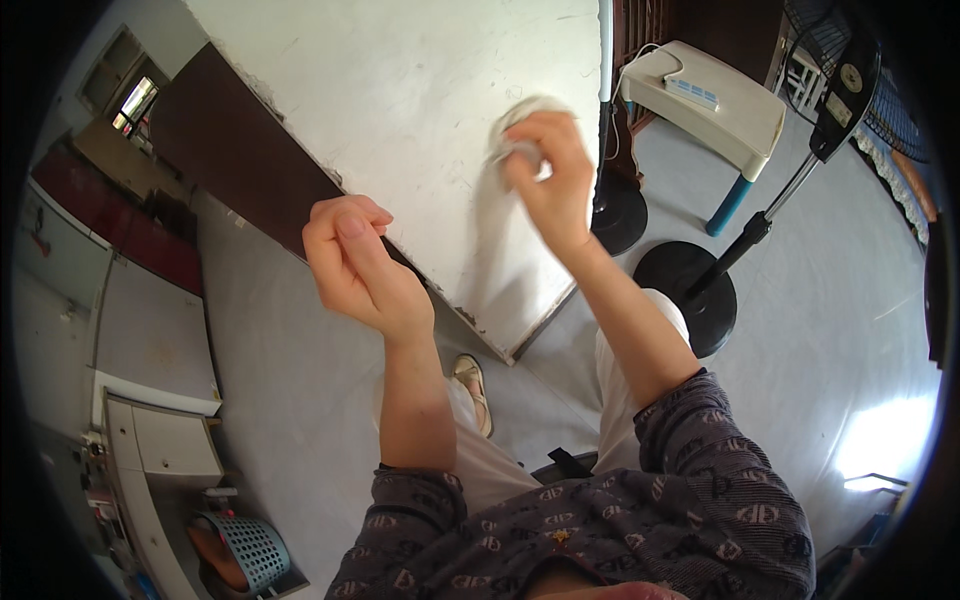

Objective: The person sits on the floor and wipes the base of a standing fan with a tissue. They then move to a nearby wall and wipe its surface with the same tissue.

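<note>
A pale, crumpled cloth [525,112] is pinched in the fingers of my right hand [553,169], and both are blurred. The cloth lies over the right part of a white panel [390,97] with scuffs and chipped edges; whether it presses on the surface I cannot tell. Shadows from the hand and arm fall on the panel. My left hand [367,262] is loosely curled, thumb over the fingers, with nothing visible in it. It appears beside the panel's left edge, in front of a dark brown board [240,150].
At the right, a power strip [691,93] with a white cord rests on a cream stool [705,71]. A pedestal fan [847,97] stands on a round black base [686,300]. White cabinets [176,446] and a perforated basket [255,551] are at the left. My shoe [471,394] is near the panel's corner.
</note>
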The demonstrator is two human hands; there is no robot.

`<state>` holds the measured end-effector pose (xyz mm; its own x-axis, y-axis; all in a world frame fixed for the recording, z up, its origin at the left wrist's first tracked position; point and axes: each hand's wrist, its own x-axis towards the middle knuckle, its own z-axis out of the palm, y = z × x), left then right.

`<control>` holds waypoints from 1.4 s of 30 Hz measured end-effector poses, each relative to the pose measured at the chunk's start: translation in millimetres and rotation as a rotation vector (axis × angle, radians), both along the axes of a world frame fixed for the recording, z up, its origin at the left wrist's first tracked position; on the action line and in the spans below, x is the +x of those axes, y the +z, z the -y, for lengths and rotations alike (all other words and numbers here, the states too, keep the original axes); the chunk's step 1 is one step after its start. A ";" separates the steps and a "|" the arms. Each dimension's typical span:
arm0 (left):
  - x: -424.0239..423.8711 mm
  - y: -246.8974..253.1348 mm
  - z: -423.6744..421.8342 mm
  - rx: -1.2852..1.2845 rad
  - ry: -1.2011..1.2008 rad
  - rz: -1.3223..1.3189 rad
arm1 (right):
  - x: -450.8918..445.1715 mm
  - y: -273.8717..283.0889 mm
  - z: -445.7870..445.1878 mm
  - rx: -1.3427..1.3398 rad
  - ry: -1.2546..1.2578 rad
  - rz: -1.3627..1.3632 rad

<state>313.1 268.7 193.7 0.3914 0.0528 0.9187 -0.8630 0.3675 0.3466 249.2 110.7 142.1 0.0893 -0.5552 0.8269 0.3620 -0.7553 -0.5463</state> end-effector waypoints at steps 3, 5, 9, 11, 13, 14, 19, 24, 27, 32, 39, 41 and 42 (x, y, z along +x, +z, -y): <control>0.5 2.3 -1.3 -0.016 -0.009 0.011 | 3.8 -6.2 -44.1 -0.249 0.150 -0.086; 0.6 1.9 -2.0 -0.018 -0.005 0.005 | 3.7 -11.1 -57.1 -0.469 0.132 -0.166; 0.3 1.6 -4.5 -0.022 -0.005 -0.004 | 1.9 -7.4 -25.5 -0.365 0.049 -0.116; -4.3 -1.6 -2.2 -0.004 -0.008 -0.033 | -6.0 -10.2 9.8 -0.124 0.002 -0.091; -6.3 -1.3 -2.5 0.004 -0.007 -0.047 | -9.8 -17.1 46.7 0.098 -0.108 -0.078; -5.7 -2.7 -2.3 0.003 -0.009 -0.054 | -9.5 -26.7 62.3 0.201 -0.127 -0.077; -0.4 -7.4 -1.9 -0.030 -0.088 -0.106 | 0.3 -53.2 91.5 0.576 -0.072 -0.002; 2.6 -9.0 -3.4 -0.058 -0.115 -0.162 | 0.8 -1.0 17.6 0.169 -0.078 0.021; 1.8 -8.3 -3.6 -0.069 -0.123 -0.172 | 5.2 17.7 -24.9 -0.017 0.032 0.003; 0.5 -8.1 -1.4 -0.092 -0.163 -0.185 | 8.2 4.0 -65.0 -0.323 0.143 -0.058; 1.4 -11.5 -5.7 -0.096 -0.189 -0.234 | -2.4 -50.4 -57.5 -0.498 0.080 -0.267; 1.9 -13.0 -6.7 -0.105 -0.199 -0.264 | -5.5 -59.4 -56.8 -0.514 0.074 -0.303; 1.1 -12.8 -6.8 -0.111 -0.207 -0.280 | -7.4 -60.8 -56.2 -0.518 0.072 -0.314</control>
